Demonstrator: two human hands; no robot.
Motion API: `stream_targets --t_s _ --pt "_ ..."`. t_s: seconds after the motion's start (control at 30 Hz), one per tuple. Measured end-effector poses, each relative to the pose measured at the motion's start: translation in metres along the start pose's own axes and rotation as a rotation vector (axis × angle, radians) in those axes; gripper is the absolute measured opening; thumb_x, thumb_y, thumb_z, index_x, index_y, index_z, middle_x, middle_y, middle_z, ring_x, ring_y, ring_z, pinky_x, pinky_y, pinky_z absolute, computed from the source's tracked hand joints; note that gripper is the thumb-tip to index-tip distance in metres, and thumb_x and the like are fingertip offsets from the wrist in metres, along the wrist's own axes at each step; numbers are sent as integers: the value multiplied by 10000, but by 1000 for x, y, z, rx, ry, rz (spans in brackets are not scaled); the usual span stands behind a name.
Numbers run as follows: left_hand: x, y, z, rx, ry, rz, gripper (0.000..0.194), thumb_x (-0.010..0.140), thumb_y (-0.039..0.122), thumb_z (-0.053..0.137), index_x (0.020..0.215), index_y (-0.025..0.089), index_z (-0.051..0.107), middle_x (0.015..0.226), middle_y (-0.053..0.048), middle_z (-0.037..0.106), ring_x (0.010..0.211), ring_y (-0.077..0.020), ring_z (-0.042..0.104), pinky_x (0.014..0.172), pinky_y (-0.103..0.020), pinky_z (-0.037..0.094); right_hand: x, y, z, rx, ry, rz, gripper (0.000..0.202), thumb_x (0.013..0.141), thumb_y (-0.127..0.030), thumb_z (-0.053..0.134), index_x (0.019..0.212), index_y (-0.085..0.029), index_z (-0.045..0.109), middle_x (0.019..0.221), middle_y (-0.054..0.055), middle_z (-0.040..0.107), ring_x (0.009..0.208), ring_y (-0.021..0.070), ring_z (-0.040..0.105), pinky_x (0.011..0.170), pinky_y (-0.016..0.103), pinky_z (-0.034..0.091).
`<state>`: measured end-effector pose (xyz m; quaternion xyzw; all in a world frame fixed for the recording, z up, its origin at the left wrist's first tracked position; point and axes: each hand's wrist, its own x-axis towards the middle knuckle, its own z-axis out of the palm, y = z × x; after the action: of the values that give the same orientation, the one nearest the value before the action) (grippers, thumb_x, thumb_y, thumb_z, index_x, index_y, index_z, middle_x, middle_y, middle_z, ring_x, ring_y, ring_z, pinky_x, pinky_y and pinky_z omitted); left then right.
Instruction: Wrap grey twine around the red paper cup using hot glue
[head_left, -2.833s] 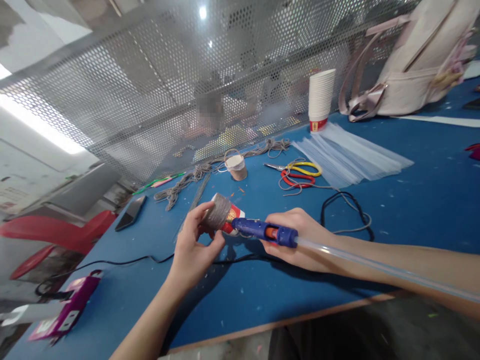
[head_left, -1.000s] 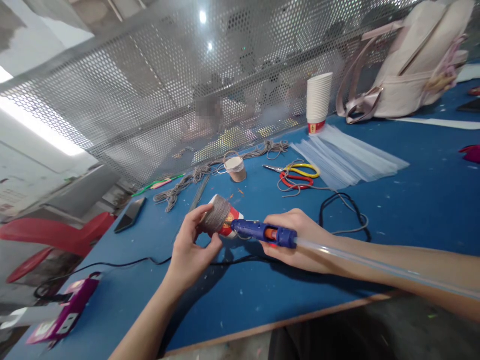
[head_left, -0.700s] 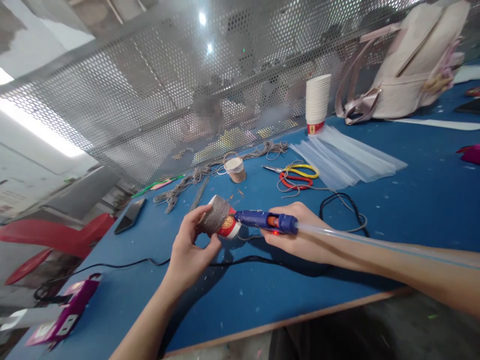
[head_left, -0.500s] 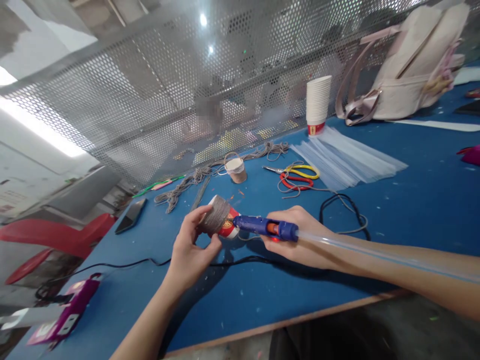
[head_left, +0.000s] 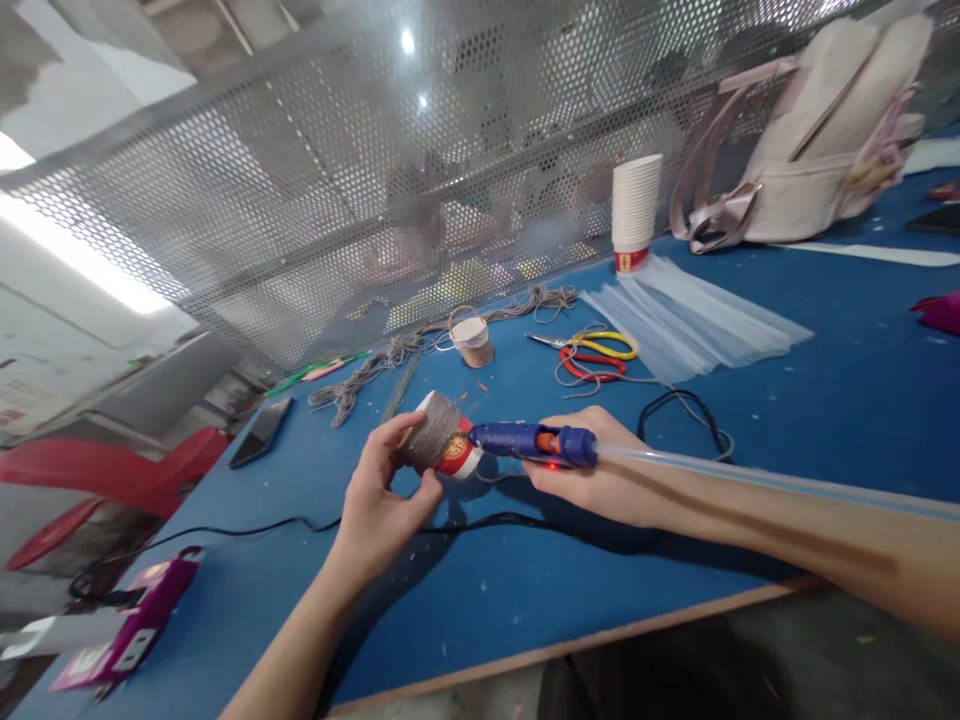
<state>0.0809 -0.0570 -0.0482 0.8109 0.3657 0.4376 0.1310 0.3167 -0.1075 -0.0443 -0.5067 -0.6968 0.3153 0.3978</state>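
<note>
My left hand (head_left: pixel 391 490) grips a paper cup (head_left: pixel 436 436), tilted on its side, with grey cord wound around much of it and a red printed band showing at its right. In my right hand (head_left: pixel 600 475) is a blue glue gun (head_left: pixel 517 442), its nozzle at the edge of the wound cord, by the red band. A long clear glue stick (head_left: pixel 690 468) sticks out of the gun's rear over my right forearm. A small red light glows beneath the gun. Grey cord trails from the cup under the gun.
Behind the cup stand a small handled bucket (head_left: pixel 472 342), scissors (head_left: pixel 596 352) and bundled grey cord (head_left: pixel 352 385). Farther right are clear sticks (head_left: pixel 697 315), stacked paper cups (head_left: pixel 636 205) and a backpack (head_left: pixel 802 150). A phone (head_left: pixel 261 432), black cable (head_left: pixel 292 522) and purple power strip (head_left: pixel 142 625) lie left.
My right hand and the glue gun have shifted slightly up, and the rear glue stick lies higher over the forearm. My left hand and the cup have hardly moved.
</note>
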Motion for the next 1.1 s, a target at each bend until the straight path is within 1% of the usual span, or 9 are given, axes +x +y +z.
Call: stream_targets --t_s 0.1,0.23,0.5,0.63,0.73,0.83,1.0,1.03,1.1 --pt "0 0 0 -2 -5 0 476 737 118 599 1190 240 517 1086 -39 628 946 -149 641 806 -256 547 0 -1 -1 -15 -1 -8 123 723 -224 553 613 -170 556 576 -35 544 519 90 425 518 226 326" --pt "1 3 0 5 -20 -33 452 731 135 597 1168 220 518 1064 -54 640 905 -156 653 789 -278 559 1 0 -1 -34 6 -6 116 719 -223 565 616 -172 557 568 -37 534 516 91 426 522 230 327" --pt "2 4 -4 -21 -23 -45 432 732 141 601 1150 221 529 1042 -50 656 868 -147 659 757 -260 559 1 0 -2 -20 -4 -8 120 717 -213 565 605 -175 543 576 -39 533 519 89 416 513 223 324" --pt "2 3 -6 -34 -26 -56 438 724 150 606 1150 219 526 1052 -58 661 894 -161 662 779 -275 559 1 -1 -3 -11 -21 -2 138 717 -208 569 590 -175 527 546 -51 512 495 78 394 497 212 310" --pt "3 3 -7 -28 -38 -67 438 724 153 603 1150 225 528 1048 -49 660 856 -149 662 762 -268 557 1 1 -3 -11 -25 -17 126 721 -205 564 602 -176 535 547 -51 518 489 77 398 494 206 314" --pt "3 4 -9 -22 -47 -72 418 733 161 594 1142 225 537 1028 -40 656 811 -133 657 738 -252 551 2 7 -3 -60 -29 -95 105 722 -207 560 624 -176 541 566 -36 537 496 84 427 512 211 328" --pt "8 3 -15 10 -13 -115 424 728 202 593 1148 224 534 1055 -49 644 797 -137 647 721 -258 545 5 13 -14 -177 -93 -409 73 757 -246 558 747 -185 519 681 11 600 573 119 518 573 233 373" --pt "10 2 -16 24 -3 -138 427 726 217 593 1149 221 531 1051 -51 646 778 -137 643 706 -263 544 6 13 -19 -233 -111 -434 81 759 -246 562 787 -186 515 723 21 608 603 129 533 584 239 377" --pt "15 -1 -18 58 19 -181 430 716 251 596 1139 212 532 1035 -54 653 751 -146 641 673 -276 543 10 12 -31 -395 -167 -410 154 747 -241 581 869 -186 505 827 47 611 674 157 552 602 255 378"
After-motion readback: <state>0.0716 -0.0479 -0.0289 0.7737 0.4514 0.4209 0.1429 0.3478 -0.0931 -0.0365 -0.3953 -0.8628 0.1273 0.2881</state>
